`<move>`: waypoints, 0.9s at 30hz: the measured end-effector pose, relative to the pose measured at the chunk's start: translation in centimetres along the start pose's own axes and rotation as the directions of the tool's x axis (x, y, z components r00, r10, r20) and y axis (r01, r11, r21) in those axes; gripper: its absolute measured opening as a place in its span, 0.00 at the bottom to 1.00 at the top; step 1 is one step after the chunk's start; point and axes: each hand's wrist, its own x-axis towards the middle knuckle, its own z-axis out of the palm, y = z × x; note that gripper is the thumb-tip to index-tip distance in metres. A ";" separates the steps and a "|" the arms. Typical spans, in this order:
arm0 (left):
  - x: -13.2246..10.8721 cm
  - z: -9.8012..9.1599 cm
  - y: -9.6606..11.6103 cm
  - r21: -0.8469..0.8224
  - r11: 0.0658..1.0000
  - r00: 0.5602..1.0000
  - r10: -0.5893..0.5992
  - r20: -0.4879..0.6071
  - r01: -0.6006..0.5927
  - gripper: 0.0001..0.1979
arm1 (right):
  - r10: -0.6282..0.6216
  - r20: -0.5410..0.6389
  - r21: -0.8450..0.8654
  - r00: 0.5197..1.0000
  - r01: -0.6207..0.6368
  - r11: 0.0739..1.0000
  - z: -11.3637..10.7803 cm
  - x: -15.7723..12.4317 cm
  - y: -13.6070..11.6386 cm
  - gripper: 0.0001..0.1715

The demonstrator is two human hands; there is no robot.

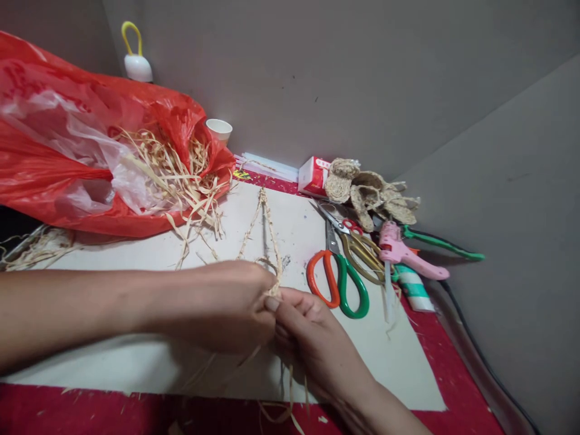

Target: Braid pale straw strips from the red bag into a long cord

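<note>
A thin braided straw cord (272, 235) runs in a narrow loop over the white board (217, 368), its peak pointing away from me. My left hand (240, 299) is closed at the cord's near end, knuckles up, with most of its fingers hidden from view. My right hand (310, 335) pinches the same end between thumb and fingers, touching the left. Loose straw strands hang down below both hands. Just right of the hands lie scissors (338, 281) with one orange and one green handle.
A red plastic bag (54, 193) spills straw strips (181, 181) at left. To the right lie a pink glue gun (403, 251), gold-handled scissors (362, 257) and coiled straw pieces (367, 190). A paper cup (219, 130) and red-white box (314, 175) stand behind. A black cable (475, 356) runs along the right wall.
</note>
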 end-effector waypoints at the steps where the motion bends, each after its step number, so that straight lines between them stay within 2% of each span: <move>1: 0.1 -0.8 0.5 0.124 0.992 1.000 -0.006 0.001 0.006 0.03 | -0.002 0.013 0.003 1.000 0.002 1.000 0.0 0.0 -0.1 0.20; 3: 0.4 -1.8 1.1 0.243 0.969 0.992 0.069 -0.110 -0.040 0.04 | -0.004 0.029 0.011 1.000 0.004 1.000 -0.1 0.0 -0.3 0.17; 5: 0.8 -1.9 0.9 0.271 0.959 0.973 0.133 -0.190 -0.079 0.07 | -0.001 0.038 0.019 0.999 0.001 1.000 -0.2 0.0 -0.3 0.15; 6: 1.0 -1.6 0.6 0.256 0.964 0.976 0.124 -0.177 -0.076 0.08 | -0.001 0.041 0.026 0.999 0.000 1.000 -0.3 0.1 -0.3 0.16; 10: 1.6 0.1 -1.2 0.150 0.989 1.000 0.001 -0.006 0.000 0.08 | 0.005 0.048 0.036 0.999 -0.006 0.999 -0.4 0.3 -0.3 0.20; 13: 1.7 0.7 -2.0 0.136 0.991 1.000 0.014 0.007 -0.015 0.09 | 0.025 0.054 0.000 0.998 -0.026 1.000 -0.6 0.4 -0.4 0.19; 17: 1.8 0.2 -2.2 0.070 0.998 0.999 -0.012 0.040 0.009 0.11 | 0.077 0.094 -0.055 0.993 -0.072 0.996 -0.8 0.3 -0.8 0.16; 22: 2.4 -0.5 -2.7 -0.029 0.993 0.987 0.115 0.114 -0.113 0.16 | 0.109 0.131 -0.150 0.985 -0.089 0.985 -1.3 0.5 -1.1 0.16; 27: 2.9 -1.0 -3.0 -0.120 0.988 0.978 0.113 0.176 -0.093 0.15 | 0.136 0.159 -0.235 0.978 -0.096 0.967 -1.7 0.6 -1.0 0.19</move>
